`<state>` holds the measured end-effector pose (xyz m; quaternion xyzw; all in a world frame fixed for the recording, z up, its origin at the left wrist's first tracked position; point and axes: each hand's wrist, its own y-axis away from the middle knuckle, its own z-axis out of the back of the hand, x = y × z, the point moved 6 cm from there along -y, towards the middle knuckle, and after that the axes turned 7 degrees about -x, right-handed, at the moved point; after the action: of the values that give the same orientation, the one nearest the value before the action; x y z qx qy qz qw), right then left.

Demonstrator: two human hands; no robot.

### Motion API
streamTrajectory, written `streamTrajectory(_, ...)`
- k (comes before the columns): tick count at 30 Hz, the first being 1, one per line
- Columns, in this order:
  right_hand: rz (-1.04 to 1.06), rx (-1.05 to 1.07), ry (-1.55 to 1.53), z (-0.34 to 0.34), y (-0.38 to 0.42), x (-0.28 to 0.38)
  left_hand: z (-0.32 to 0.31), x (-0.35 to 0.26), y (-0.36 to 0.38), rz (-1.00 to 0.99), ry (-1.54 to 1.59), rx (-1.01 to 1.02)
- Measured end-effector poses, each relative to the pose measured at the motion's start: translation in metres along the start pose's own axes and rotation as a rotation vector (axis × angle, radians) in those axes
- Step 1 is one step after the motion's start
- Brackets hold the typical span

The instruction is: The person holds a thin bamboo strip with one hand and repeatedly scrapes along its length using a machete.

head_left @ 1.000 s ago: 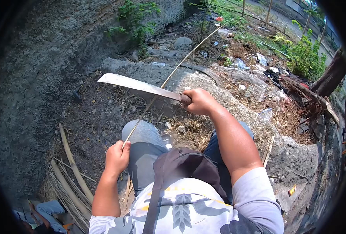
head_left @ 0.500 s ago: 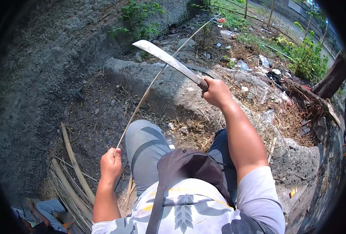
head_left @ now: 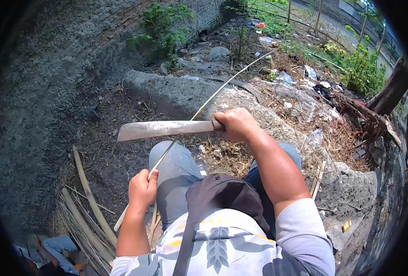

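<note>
My left hand point(head_left: 142, 190) is closed around a long, thin bamboo strip point(head_left: 231, 79), whose short tail end shows below the fist. From there the strip slants up to the right, bending slightly toward its far tip. My right hand point(head_left: 236, 124) grips the dark handle of a machete point(head_left: 167, 129). Its broad, stained blade points left and lies across the strip over my left knee point(head_left: 174, 158), overlapping it in this view.
Curved poles point(head_left: 90, 195) and a bundle of thin strips point(head_left: 77, 216) lie at my left, where another person's leg point(head_left: 59, 250) shows. A rough wall point(head_left: 43, 92) rises on the left. Ahead are a concrete ledge point(head_left: 162, 89), scattered litter point(head_left: 312, 72) and a tree trunk point(head_left: 393, 89).
The machete has come down and nearer to me along the strip, turning level with its tip left. My left hand has shifted slightly right, and the strip's far end has swung right and lower.
</note>
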<state>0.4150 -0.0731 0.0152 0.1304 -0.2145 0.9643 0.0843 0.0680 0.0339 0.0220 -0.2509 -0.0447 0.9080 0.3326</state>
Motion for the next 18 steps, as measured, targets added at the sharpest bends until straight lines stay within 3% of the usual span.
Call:
streamTrajectory(3, -0.240, -0.085, -0.095, 0.004, -0.003, -0.039, 0.003, 0.007, 0.007, 0.032, 0.099, -0.045)
streamTrajectory(9, -0.188, 0.039, -0.021, 0.006, 0.000, -0.010, 0.003, 0.018, 0.014, 0.061, 0.000, -0.045)
streamTrajectory(14, -0.016, 0.083, 0.070, -0.008, -0.004, 0.002, -0.003, 0.012, 0.023, -0.003, 0.012, -0.003)
streamTrajectory(18, -0.502, -0.130, -0.148, 0.000, -0.004, -0.084, 0.006, 0.045, 0.054, 0.110, 0.089, -0.035)
